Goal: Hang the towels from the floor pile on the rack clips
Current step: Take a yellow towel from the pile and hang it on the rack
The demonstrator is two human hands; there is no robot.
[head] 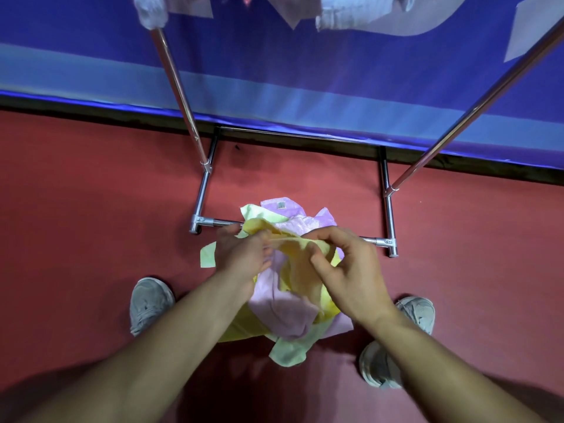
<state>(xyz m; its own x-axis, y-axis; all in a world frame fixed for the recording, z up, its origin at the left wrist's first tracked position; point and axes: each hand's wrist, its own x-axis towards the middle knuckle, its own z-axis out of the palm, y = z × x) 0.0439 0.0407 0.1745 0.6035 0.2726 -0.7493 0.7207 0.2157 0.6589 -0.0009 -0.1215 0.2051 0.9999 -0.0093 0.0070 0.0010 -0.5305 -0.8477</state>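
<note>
A pile of towels in pink, pale green and yellow lies on the red floor between my feet. Above it I hold a yellow towel with both hands. My left hand pinches its upper edge on the left, and my right hand grips the bunched cloth on the right. The metal rack stands just behind the pile, its two shiny poles rising toward the top of the view. A towel hangs at the top left and another towel at the top middle; the clips are not visible.
The rack's base frame forms a rectangle on the floor, with its front bar partly under the pile. A blue banner covers the wall behind. My grey shoes stand on either side of the pile.
</note>
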